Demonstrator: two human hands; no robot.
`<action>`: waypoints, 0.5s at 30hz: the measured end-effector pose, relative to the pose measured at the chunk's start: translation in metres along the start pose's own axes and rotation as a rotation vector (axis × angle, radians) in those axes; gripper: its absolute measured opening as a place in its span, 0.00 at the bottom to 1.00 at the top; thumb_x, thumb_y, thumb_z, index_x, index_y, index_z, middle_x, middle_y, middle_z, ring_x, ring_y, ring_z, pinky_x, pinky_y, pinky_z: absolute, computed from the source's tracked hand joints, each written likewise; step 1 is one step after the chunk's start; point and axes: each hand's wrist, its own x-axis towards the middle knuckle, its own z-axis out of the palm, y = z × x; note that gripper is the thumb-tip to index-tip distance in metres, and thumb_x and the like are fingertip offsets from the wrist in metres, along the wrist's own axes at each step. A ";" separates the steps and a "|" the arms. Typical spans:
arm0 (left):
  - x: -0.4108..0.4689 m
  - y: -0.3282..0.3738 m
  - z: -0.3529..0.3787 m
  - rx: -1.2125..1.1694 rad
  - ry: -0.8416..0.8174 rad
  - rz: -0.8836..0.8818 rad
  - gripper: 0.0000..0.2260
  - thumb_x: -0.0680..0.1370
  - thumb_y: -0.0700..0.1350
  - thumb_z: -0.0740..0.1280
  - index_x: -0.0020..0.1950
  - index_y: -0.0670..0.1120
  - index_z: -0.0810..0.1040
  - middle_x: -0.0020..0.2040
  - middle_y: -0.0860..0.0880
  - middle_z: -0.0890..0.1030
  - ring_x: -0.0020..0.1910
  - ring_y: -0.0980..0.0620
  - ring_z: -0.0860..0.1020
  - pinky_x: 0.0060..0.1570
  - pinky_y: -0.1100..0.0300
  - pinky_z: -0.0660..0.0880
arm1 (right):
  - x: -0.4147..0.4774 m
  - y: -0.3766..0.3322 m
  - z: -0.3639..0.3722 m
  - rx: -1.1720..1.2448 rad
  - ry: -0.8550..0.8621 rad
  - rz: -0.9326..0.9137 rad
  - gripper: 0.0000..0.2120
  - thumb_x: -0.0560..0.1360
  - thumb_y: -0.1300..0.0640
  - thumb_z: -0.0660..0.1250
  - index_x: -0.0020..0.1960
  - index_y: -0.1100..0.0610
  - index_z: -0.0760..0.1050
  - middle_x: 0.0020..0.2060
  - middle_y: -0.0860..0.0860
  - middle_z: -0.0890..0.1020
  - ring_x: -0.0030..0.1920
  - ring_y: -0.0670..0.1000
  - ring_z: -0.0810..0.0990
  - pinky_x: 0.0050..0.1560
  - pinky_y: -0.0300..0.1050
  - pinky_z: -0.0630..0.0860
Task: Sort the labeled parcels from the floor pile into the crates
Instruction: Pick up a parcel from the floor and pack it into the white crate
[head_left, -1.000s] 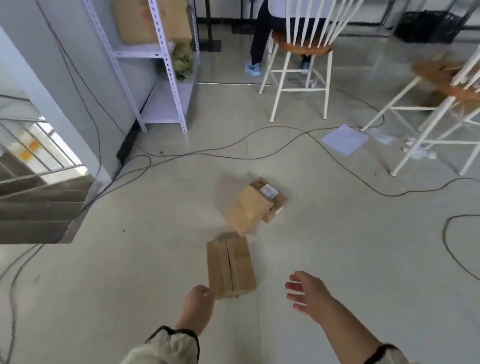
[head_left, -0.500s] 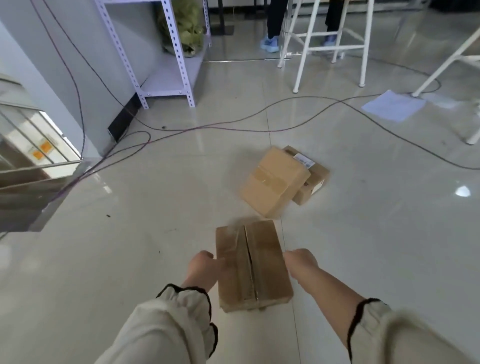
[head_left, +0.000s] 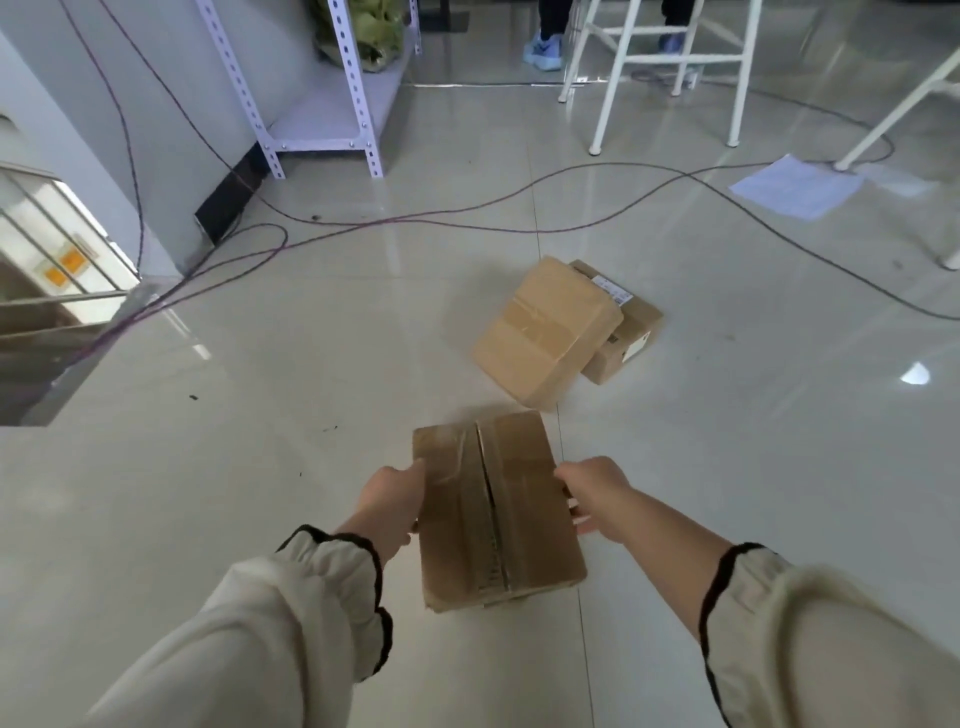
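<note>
Ok so both hands are on the near parcel (head_left: 498, 512) rn. It's a plain brown cardboard box w/ a seam running down the middle of its top, sitting near-centre over the pale tiled floor (head_left: 260, 395). The left hand (head_left: 389, 499) grips its left side, thumb up by the top edge, the other fingers out of sight round the side. The right hand (head_left: 597, 496) grasps the right side w/ fingers curled down past the edge, and a fingertip or two pokes out below. Can't tell if the box is lifted or resting on the floor tbh. Cream sleeves (head_left: 311, 597) w/ dark cuffs on both arms. Just beyond it, a bit to the right, are 2 more: a tilted parcel (head_left: 545, 332) w/ its near edge on the floor and its far side propped up on a labelled parcel (head_left: 631, 338), which lies flat. That one has a white label (head_left: 613, 291) on top, text too small to read. Far left is a white metal shelf rack (head_left: 322, 119) w/ a green bag (head_left: 363, 31) on the bottom shelf. Cables (head_left: 467, 223) snake over the floor btwn the rack and the parcels. Far right, a sheet of paper (head_left: 795, 187) lies flat near the white stool (head_left: 670, 57) legs, and someone's blue shoes (head_left: 543, 49) show behind them. A stair railing (head_left: 52, 260) is at the left edge.
</note>
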 end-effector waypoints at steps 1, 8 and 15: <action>-0.002 0.003 -0.002 -0.074 -0.024 -0.024 0.19 0.80 0.54 0.57 0.56 0.39 0.74 0.50 0.41 0.79 0.45 0.41 0.79 0.44 0.52 0.76 | -0.001 -0.003 -0.004 0.019 -0.004 -0.035 0.08 0.76 0.61 0.60 0.47 0.64 0.75 0.43 0.58 0.80 0.41 0.58 0.81 0.44 0.49 0.81; -0.024 0.027 -0.019 -0.479 -0.034 0.047 0.22 0.83 0.56 0.48 0.51 0.42 0.73 0.46 0.43 0.78 0.47 0.42 0.78 0.41 0.51 0.77 | -0.010 -0.011 -0.019 0.243 0.041 -0.076 0.22 0.79 0.45 0.58 0.42 0.64 0.74 0.40 0.59 0.80 0.41 0.59 0.82 0.42 0.52 0.82; -0.015 0.006 -0.018 -0.371 -0.129 0.029 0.20 0.78 0.60 0.60 0.48 0.44 0.79 0.45 0.45 0.78 0.46 0.44 0.77 0.45 0.51 0.77 | -0.014 -0.003 -0.032 0.333 -0.261 -0.098 0.19 0.76 0.41 0.61 0.50 0.56 0.77 0.41 0.53 0.78 0.40 0.51 0.78 0.41 0.42 0.78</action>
